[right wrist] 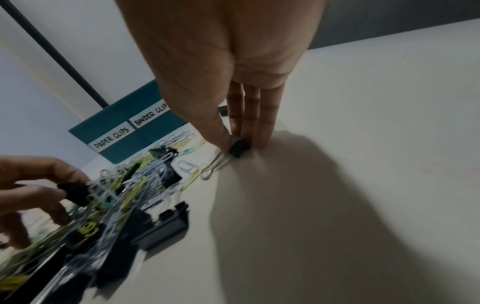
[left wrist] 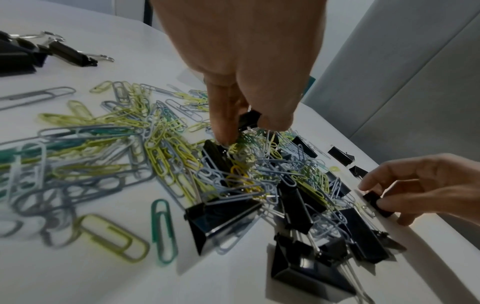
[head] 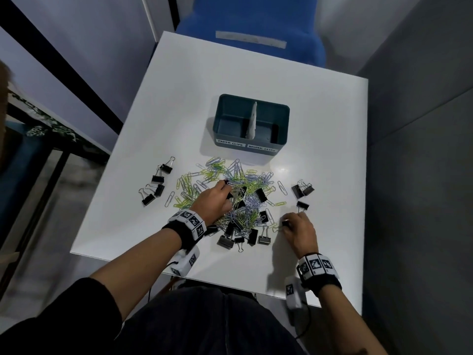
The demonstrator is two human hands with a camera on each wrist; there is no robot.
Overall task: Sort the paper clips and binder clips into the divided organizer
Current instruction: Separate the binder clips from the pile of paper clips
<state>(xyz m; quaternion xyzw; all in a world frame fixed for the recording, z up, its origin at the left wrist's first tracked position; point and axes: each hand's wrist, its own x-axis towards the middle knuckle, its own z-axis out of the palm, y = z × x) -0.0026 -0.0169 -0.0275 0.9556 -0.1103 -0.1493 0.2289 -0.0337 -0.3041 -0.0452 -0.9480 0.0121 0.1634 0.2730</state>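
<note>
two hands in a heap of clips, each pinching one black binder clip

head view: on the white desk (head: 320, 119) a teal plastic organizer (head: 252, 123) has two compartments split by a pale divider, labelled paper clips and binder clips; nothing shows inside either. four black binder clips (head: 156, 184) lie left of the tangled wire paper clips (head: 227, 183), three lie to the right, more sit in the heap, too mixed to count. left wrist view: the left hand (left wrist: 244, 61) has thumb and finger curled on a small binder clip (left wrist: 249, 120) over the heap of green, grey and yellow loops. right wrist view: the right hand (right wrist: 228, 67) pinches another binder clip (right wrist: 239, 148), folded black metal with silver wire handles, resting on the desk beside the heap.
</note>
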